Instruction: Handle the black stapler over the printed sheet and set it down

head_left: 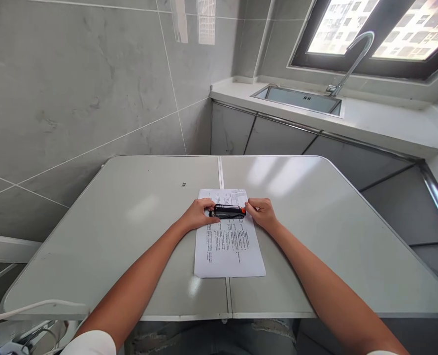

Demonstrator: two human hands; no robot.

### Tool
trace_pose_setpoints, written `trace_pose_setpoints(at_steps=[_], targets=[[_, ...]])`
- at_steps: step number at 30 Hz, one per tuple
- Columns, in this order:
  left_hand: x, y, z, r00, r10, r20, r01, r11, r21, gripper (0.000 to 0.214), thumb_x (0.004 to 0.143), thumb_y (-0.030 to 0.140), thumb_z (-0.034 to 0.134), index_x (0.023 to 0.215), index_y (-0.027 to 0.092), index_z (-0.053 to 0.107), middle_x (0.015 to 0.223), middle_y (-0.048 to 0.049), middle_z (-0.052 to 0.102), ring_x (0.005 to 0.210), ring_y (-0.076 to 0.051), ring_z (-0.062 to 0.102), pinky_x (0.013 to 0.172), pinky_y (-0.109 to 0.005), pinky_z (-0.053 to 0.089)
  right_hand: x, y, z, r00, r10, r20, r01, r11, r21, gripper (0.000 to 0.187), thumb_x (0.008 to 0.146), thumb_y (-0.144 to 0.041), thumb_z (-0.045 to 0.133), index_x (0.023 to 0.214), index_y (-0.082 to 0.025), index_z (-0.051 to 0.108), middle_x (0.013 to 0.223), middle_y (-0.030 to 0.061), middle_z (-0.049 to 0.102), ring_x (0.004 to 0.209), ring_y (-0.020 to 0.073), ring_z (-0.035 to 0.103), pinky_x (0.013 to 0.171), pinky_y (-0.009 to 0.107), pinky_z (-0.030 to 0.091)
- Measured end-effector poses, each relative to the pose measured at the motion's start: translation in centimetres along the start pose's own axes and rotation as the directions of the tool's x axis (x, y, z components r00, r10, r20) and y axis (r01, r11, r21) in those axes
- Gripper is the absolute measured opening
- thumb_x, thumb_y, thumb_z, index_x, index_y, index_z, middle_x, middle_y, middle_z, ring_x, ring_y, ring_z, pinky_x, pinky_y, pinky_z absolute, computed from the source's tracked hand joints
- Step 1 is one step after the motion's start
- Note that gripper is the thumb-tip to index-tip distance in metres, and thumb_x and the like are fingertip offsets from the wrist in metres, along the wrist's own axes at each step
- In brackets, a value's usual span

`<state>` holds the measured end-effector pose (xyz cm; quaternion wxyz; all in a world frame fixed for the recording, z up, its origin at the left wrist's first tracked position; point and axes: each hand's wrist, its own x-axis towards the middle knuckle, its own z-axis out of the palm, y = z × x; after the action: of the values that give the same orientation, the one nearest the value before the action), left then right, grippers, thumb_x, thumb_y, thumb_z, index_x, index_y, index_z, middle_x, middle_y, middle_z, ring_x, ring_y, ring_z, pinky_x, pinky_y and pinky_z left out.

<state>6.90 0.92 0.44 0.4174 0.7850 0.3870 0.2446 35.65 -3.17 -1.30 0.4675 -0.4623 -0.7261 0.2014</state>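
Observation:
A black stapler [230,209] with an orange end lies sideways across the upper part of a printed sheet of paper [228,268]. Around its left end my left hand [199,213] is closed, thumb on the near side and fingers on the far side. My right hand [262,212] pinches the orange end at the right, its other fingers curled in. Two small dark pieces that look like staple strips [184,184] rest on the table beyond my left hand. Whether the paper is one sheet or several, I cannot tell.
The pale folding table [130,256] has a seam down its middle. Behind it to the right run a counter with a sink [300,98] and a curved faucet [355,61]. A tiled wall [93,88] stands at the left. A white cable [37,303] crosses the table's near left corner.

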Motion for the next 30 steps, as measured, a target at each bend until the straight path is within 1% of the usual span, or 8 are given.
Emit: trace_pose_setpoints(at_steps=[5,13,17,19,21,24,27,30], targets=[[0.0,-0.4,0.1,0.996,-0.08,-0.027,0.08,0.997,-0.018,0.05,0.063,0.039,0.093,0.107,0.022,0.077,0.094,-0.0006,0.069,0.087,-0.019,0.064,0.08,-0.032,0.051,0.2,0.1,-0.2,1.0,-0.005,0.024,0.005,1.0,0.0,0.045,0.094,-0.022,0.052,0.064,-0.021,0.019,0.061,-0.004,0.019,0.056,0.0098,0.019,0.055,0.031,0.017],[-0.1,-0.7,0.1,0.996,-0.069,-0.048,0.068,0.998,-0.015,0.047,0.061,0.042,0.094,0.099,0.021,0.076,0.094,-0.002,0.071,0.086,-0.021,0.066,0.081,-0.034,0.053,0.4,0.6,-0.4,0.996,0.003,0.088,-0.001,1.0,-0.018,0.046,0.093,-0.027,0.052,0.063,-0.022,0.018,0.063,-0.0035,0.018,0.059,0.011,0.018,0.055,0.031,0.017],[-0.1,-0.6,0.0,0.998,-0.037,-0.057,0.036,0.999,-0.009,0.043,0.063,0.042,0.093,0.096,0.02,0.076,0.093,-0.0027,0.072,0.088,-0.022,0.066,0.08,-0.033,0.052,0.2,0.8,-0.6,0.993,-0.048,0.111,0.053,0.998,-0.046,0.05,0.095,-0.029,0.055,0.059,-0.021,0.022,0.06,-0.0036,0.023,0.058,0.0117,0.019,0.055,0.031,0.02],[-0.1,-0.5,-0.1,0.998,-0.026,-0.056,0.026,1.0,-0.007,0.041,0.063,0.041,0.092,0.094,0.02,0.075,0.093,-0.0026,0.072,0.087,-0.022,0.066,0.079,-0.033,0.051,0.2,0.4,-0.5,0.995,-0.081,0.065,0.085,0.995,-0.053,0.051,0.098,-0.03,0.055,0.056,-0.021,0.027,0.058,-0.0035,0.027,0.056,0.0121,0.023,0.055,0.031,0.023],[-0.2,-0.4,-0.1,0.999,-0.014,-0.052,0.014,1.0,0.002,0.038,0.064,0.041,0.091,0.091,0.019,0.074,0.091,-0.0021,0.07,0.085,-0.021,0.064,0.077,-0.032,0.05,0.3,-0.5,-0.2,0.995,-0.103,-0.011,0.102,0.993,-0.05,0.047,0.101,-0.031,0.056,0.057,-0.022,0.042,0.058,-0.0024,0.039,0.057,0.0134,0.033,0.057,0.031,0.032],[-0.2,-0.3,-0.2,0.999,0.014,-0.045,-0.012,0.999,0.038,0.034,0.067,0.041,0.09,0.088,0.019,0.073,0.088,-0.001,0.068,0.082,-0.02,0.062,0.073,-0.031,0.048,0.5,-2.0,0.8,0.993,-0.118,-0.003,0.117,0.992,-0.035,0.014,0.098,-0.035,0.067,0.093,-0.023,0.07,0.085,0.0037,0.068,0.079,0.0194,0.058,0.074,0.034,0.05],[-0.2,-0.3,-0.3,0.999,0.045,-0.025,-0.044,0.998,0.043,0.036,0.069,0.042,0.089,0.092,0.02,0.073,0.088,-0.0012,0.066,0.084,-0.02,0.061,0.075,-0.032,0.048,0.3,-2.7,2.0,0.987,-0.084,0.14,0.095,0.993,-0.071,0.04,0.092,-0.038,0.077,0.128,-0.025,0.067,0.114,0.008,0.073,0.102,0.0246,0.066,0.087,0.039,0.055],[-0.3,-0.3,-0.5,0.999,0.047,-0.002,-0.047,0.999,-0.021,0.051,0.066,0.044,0.093,0.106,0.021,0.073,0.099,-0.0039,0.069,0.094,-0.023,0.063,0.083,-0.034,0.05,-0.1,-2.7,2.7,0.981,-0.046,0.19,0.071,0.989,-0.126,0.031,0.094,-0.035,0.075,0.123,-0.025,0.069,0.104,0.0062,0.074,0.093,0.0232,0.069,0.082,0.038,0.056]])
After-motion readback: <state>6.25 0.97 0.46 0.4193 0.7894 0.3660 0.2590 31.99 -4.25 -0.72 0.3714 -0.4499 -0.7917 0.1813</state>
